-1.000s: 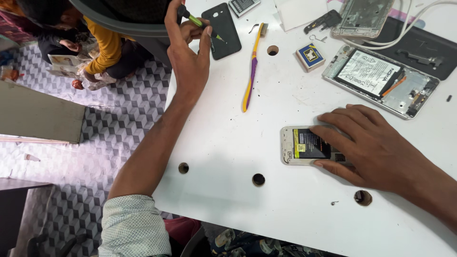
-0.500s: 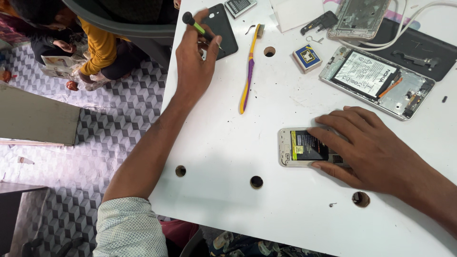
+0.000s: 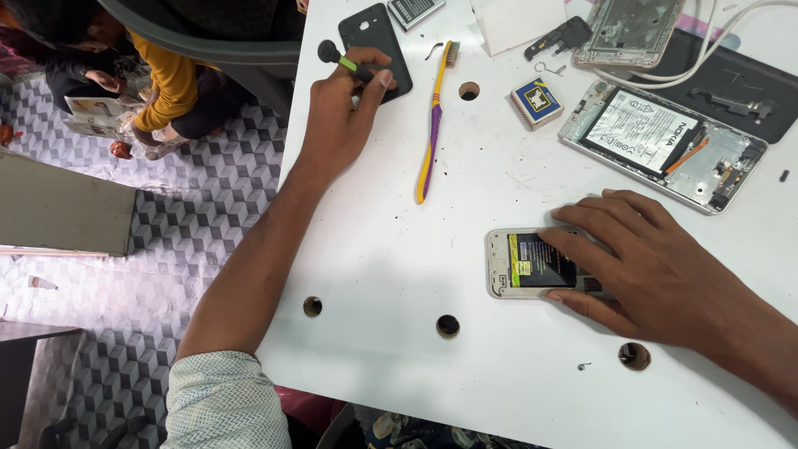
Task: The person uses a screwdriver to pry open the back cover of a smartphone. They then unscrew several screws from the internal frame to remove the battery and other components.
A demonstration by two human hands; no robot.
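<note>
Left hand (image 3: 337, 116): fingers closed round screwdriver (image 3: 349, 65), which you kept upright. Right hand (image 3: 657, 266): fingers spread flat, pinning phone (image 3: 532, 264) to table (image 3: 399, 274); you held it steady

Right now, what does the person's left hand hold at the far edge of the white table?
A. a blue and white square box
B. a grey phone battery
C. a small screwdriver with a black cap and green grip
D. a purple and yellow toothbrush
C: the left hand grips the small screwdriver with a black cap and green grip, while the purple and yellow toothbrush lies untouched beside it on the white table.
</note>
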